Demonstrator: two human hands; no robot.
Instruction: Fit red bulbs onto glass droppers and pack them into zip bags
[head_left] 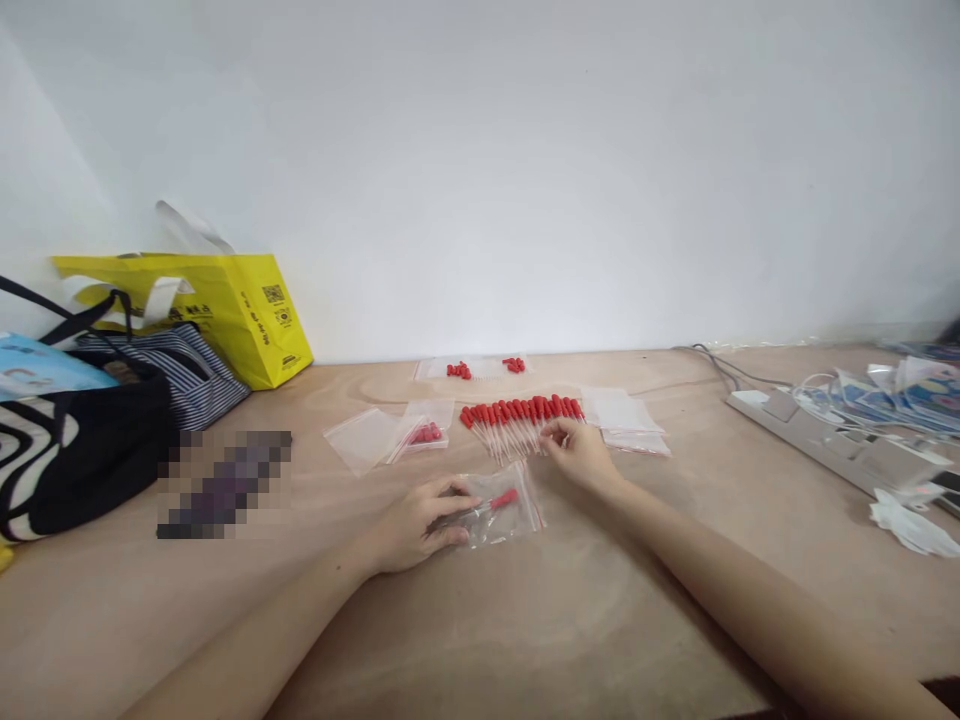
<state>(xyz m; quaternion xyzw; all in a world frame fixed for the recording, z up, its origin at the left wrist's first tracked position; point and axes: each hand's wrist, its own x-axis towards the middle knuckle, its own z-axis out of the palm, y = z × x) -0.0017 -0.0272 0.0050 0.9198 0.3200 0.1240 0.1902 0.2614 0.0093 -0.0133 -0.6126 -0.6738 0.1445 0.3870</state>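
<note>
My left hand (429, 522) holds the left side of a clear zip bag (491, 530) on the table, its thumb and fingers around the bag's edge. Inside that bag lies a red-capped piece (504, 498). Behind it, a row of clear sticks with red caps (525, 410) is spread out side by side. My right hand (576, 450) reaches to the right part of this row, its thumb and index finger pinched at the clear ends; what they grip is too small to make out. Another bag with red caps (427, 433) lies left of the row.
Empty zip bags (630, 425) lie right of the row, others (364, 440) to the left. A bag with small red pieces (459, 370) lies near the wall. A yellow bag (262, 320) and a black bag (97, 450) stand left; a power strip (817, 440) lies right.
</note>
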